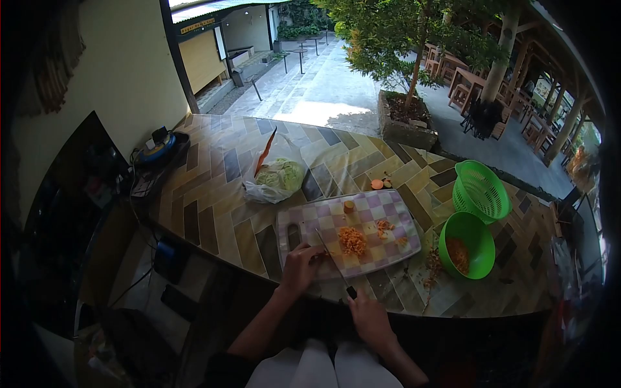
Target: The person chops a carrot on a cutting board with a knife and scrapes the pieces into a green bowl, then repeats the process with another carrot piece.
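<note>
A checkered pink and white cutting board (304, 220) lies on the patterned table. My right hand (370, 317) is wrapped round the black handle of a knife (333, 257), whose blade points up and left over the board. At the board's lower left, my left hand (300, 265) has its fingers bent together beside the blade; a small orange piece seems to be at the fingertips, too small to make out. Chopped orange bits (352, 241) form a pile right of the blade, with a smaller heap (384, 227) farther right. An orange chunk (349, 206) stands near the board's top edge.
A green bowl (484, 264) with orange shreds and a green basket (460, 187) are at the right. Behind the board lie a plastic bag with a pale green vegetable (283, 174), a carrot (264, 154) and orange pieces (377, 184). Scraps lie beside the bowl.
</note>
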Demonstrator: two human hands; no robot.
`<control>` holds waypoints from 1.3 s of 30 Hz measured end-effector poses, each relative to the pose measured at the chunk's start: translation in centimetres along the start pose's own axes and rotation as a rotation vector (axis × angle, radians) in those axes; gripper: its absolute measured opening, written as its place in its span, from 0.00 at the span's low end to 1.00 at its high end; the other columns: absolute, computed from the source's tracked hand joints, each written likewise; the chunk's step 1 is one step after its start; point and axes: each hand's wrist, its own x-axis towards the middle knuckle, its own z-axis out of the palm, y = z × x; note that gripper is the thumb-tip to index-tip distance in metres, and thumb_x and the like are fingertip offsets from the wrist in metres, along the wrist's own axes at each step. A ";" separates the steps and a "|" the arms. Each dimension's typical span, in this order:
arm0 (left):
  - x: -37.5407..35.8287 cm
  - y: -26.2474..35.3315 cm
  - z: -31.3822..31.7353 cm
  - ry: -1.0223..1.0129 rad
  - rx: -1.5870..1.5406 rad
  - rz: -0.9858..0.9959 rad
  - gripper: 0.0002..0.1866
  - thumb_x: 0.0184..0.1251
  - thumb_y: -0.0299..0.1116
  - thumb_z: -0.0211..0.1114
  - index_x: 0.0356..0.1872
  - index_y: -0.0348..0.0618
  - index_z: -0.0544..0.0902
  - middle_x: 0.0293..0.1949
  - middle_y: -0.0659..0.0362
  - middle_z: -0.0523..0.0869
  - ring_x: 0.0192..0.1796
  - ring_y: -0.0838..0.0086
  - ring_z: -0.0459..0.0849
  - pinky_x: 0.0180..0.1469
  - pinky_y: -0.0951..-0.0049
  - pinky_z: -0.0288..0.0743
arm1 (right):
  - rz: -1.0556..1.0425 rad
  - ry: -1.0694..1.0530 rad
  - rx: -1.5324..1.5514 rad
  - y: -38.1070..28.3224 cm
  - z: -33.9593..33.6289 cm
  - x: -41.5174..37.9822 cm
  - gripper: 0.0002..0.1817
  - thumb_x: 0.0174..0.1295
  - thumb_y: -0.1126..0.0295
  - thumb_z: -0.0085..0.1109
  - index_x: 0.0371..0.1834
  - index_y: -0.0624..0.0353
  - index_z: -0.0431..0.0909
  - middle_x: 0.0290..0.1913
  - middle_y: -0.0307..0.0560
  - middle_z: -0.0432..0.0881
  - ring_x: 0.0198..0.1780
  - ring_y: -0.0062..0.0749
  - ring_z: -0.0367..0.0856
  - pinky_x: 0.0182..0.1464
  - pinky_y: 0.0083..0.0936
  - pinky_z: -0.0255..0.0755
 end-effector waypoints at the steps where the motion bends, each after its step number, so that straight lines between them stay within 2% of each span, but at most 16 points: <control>1: 0.0 0.1 0.0 -0.007 0.003 -0.004 0.13 0.56 0.20 0.69 0.43 0.38 0.87 0.36 0.49 0.86 0.38 0.58 0.88 0.42 0.65 0.81 | 0.011 -0.002 -0.029 -0.2 0.0 0.1 0.15 0.75 0.60 0.47 0.42 0.64 0.69 0.28 0.64 0.82 0.34 0.64 0.82 0.36 0.55 0.74; 13: -0.1 -0.1 0.0 0.002 -0.016 -0.009 0.12 0.56 0.19 0.68 0.43 0.37 0.87 0.35 0.48 0.86 0.37 0.57 0.87 0.41 0.64 0.80 | -0.037 0.011 0.122 0.4 -0.2 0.1 0.16 0.75 0.60 0.47 0.42 0.64 0.69 0.27 0.64 0.81 0.34 0.65 0.81 0.36 0.55 0.73; 28: -0.3 0.1 0.2 0.038 -0.032 -0.039 0.10 0.57 0.21 0.69 0.41 0.38 0.86 0.34 0.50 0.86 0.37 0.59 0.88 0.39 0.65 0.80 | 0.007 -0.037 0.041 -0.2 -0.3 1.5 0.16 0.75 0.59 0.47 0.43 0.63 0.69 0.29 0.67 0.82 0.36 0.68 0.81 0.38 0.56 0.73; 31: -0.4 -0.4 0.5 0.058 -0.055 -0.048 0.10 0.57 0.22 0.70 0.41 0.38 0.85 0.34 0.51 0.86 0.37 0.59 0.88 0.40 0.64 0.80 | 0.001 0.010 0.106 -0.5 -0.4 2.2 0.15 0.74 0.62 0.50 0.43 0.67 0.70 0.27 0.69 0.79 0.35 0.68 0.79 0.36 0.56 0.70; 34: -0.5 -0.3 0.6 0.087 -0.029 -0.042 0.09 0.57 0.23 0.70 0.39 0.38 0.85 0.33 0.51 0.87 0.38 0.59 0.88 0.40 0.63 0.80 | -0.061 0.037 0.207 -0.1 -0.4 1.4 0.16 0.74 0.62 0.51 0.41 0.68 0.70 0.27 0.70 0.78 0.35 0.69 0.78 0.36 0.55 0.68; 39: -0.4 -0.5 0.7 0.097 -0.028 -0.015 0.07 0.57 0.23 0.70 0.37 0.38 0.84 0.32 0.53 0.87 0.39 0.60 0.88 0.40 0.63 0.80 | -0.044 0.031 0.221 0.1 0.0 0.3 0.16 0.74 0.62 0.51 0.39 0.68 0.70 0.26 0.70 0.78 0.35 0.69 0.78 0.36 0.55 0.67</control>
